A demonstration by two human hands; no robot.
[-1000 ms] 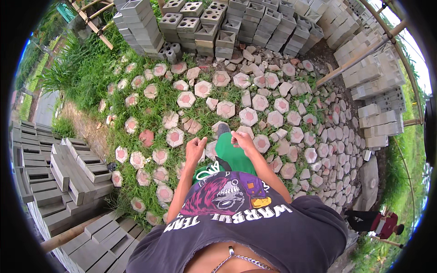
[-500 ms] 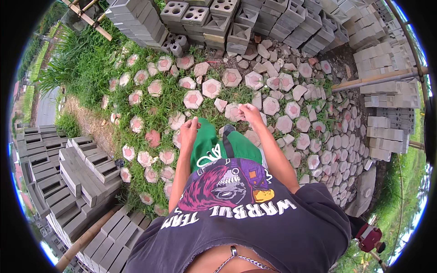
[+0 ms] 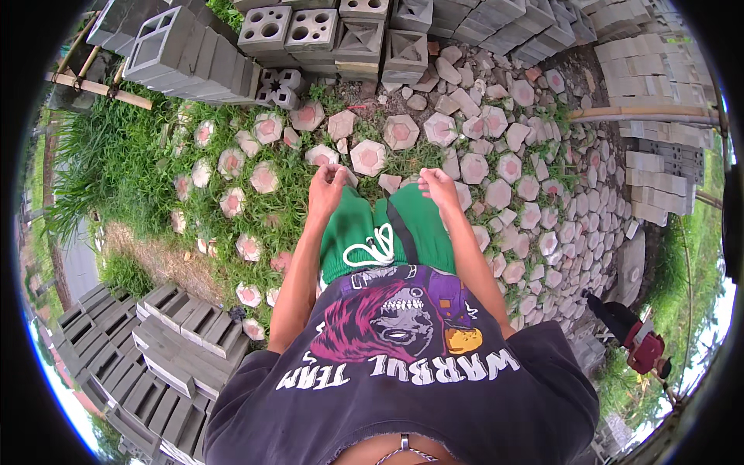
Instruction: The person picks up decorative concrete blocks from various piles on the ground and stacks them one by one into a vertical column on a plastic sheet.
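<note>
My left hand is in front of my left thigh, its fingers curled in toward the thumb. My right hand hangs at about the same height by my right thigh, fingers also bent in. I see nothing in either hand, though the palms are hidden. Between and below them are my green shorts with a white drawstring and a dark strip. Beyond the hands, hexagonal paving stones with reddish centres lie spaced out in the grass.
Hollow concrete blocks are stacked along the far side, with more block stacks at the right and grey slabs at the lower left. Broken stones lie ahead. A bamboo pole juts in. Another person stands at the lower right.
The view has shifted, with the far blocks now showing further left. My left hand has moved up and away, closer level with the right. The other person shows more fully.
</note>
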